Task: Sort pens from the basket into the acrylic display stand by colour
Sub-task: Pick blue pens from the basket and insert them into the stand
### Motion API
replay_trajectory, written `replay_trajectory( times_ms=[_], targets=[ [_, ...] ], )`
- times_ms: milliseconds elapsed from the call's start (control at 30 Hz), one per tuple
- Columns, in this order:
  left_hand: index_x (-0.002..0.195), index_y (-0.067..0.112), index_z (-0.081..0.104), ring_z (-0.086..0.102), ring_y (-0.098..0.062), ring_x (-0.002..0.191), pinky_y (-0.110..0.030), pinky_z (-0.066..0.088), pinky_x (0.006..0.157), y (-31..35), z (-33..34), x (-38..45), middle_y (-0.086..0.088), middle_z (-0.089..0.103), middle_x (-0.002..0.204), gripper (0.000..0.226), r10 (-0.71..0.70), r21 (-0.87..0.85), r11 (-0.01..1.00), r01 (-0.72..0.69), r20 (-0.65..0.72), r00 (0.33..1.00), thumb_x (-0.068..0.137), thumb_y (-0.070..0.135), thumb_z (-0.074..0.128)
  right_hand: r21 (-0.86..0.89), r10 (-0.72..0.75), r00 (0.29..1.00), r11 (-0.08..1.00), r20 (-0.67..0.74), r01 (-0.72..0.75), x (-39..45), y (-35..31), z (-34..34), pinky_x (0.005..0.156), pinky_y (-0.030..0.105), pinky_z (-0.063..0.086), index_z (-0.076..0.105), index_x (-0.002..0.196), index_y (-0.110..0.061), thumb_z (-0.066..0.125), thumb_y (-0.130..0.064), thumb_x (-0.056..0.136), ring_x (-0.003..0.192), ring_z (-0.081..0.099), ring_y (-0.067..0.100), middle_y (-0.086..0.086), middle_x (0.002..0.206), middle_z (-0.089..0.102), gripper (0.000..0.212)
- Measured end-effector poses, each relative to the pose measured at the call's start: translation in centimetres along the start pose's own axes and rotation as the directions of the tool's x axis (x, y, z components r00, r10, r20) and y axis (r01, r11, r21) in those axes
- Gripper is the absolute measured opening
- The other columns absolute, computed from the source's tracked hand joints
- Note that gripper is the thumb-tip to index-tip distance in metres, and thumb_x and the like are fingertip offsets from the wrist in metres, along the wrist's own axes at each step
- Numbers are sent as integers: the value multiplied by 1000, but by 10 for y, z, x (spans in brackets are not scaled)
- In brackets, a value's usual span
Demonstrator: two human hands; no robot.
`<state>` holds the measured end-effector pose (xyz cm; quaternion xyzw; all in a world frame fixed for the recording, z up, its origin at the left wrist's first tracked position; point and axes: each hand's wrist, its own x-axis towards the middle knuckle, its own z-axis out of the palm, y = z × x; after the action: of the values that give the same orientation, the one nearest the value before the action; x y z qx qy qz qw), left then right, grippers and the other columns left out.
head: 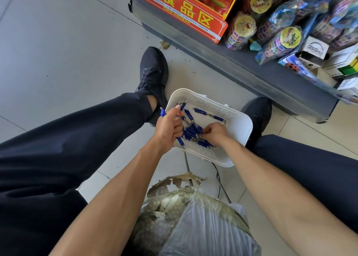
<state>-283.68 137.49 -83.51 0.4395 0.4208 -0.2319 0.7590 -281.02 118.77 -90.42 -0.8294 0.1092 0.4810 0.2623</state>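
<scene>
Down on the floor between the person's shoes sits the white basket (pixel 240 128), its blue pens (pixel 190 131) heaped crosswise at the near-left side (two lie apart toward the far wall). Left hand (pixel 168 128) grips a bundle of pens, their long axes running near-to-far. Right hand (pixel 214 132), fingers curled, pinches into the heap, touching it. No display stand is visible.

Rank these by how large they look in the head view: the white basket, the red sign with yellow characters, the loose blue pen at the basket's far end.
1. Red sign and white basket: too alike to rank.
2. Loose blue pen, smallest.
</scene>
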Motion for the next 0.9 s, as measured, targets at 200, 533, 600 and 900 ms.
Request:
replay_trajectory(
  times_ms=[200, 533, 600, 900],
  targets=[
    [80, 12, 58, 30, -8, 53, -23, 25, 51, -3, 0, 1, 0, 42, 65, 23, 34, 37, 999, -34, 9, 999, 101, 23, 60, 255, -7, 993, 967, 120, -24, -16, 12, -11, 94, 40, 58, 76, 86, -20, 83, -16, 82, 89, 73, 22, 3, 88, 77, 9],
    [93, 10, 73, 65, -18, 80, -37, 56, 76, -5, 2, 2, -3, 71, 83, 32, 61, 203, 977, -60, 2, 998, 77, 35, 85, 478, -289, 923, 867, 253, 141, -57, -7, -15, 75, 23, 54, 78, 91, -19, 84, -10, 80, 80, 71, 10, 0, 85, 78, 15],
    [95, 9, 72, 67, -20, 84, -38, 58, 79, -6, 4, 2, -7, 71, 90, 27, 75, 197, 978, -76, 13, 997, 85, 32, 80, 495, -319, 910, 855, 267, 155, -59, -15, -9, 76, 24, 54, 80, 87, -23, 85, -11, 79, 82, 71, 8, -2, 86, 78, 15],
    [110, 3, 59, 63, -19, 66, -30, 58, 70, -7, 7, 6, -8, 69, 77, 32, 55, 160, 986, -39, -95, 994, 105, 34, 51, 553, -323, 896, 826, 304, 110, -51, -18, -2, 82, 28, 54, 79, 93, -21, 86, -19, 78, 89, 69, 12, -1, 92, 77, 16]
  ],
)
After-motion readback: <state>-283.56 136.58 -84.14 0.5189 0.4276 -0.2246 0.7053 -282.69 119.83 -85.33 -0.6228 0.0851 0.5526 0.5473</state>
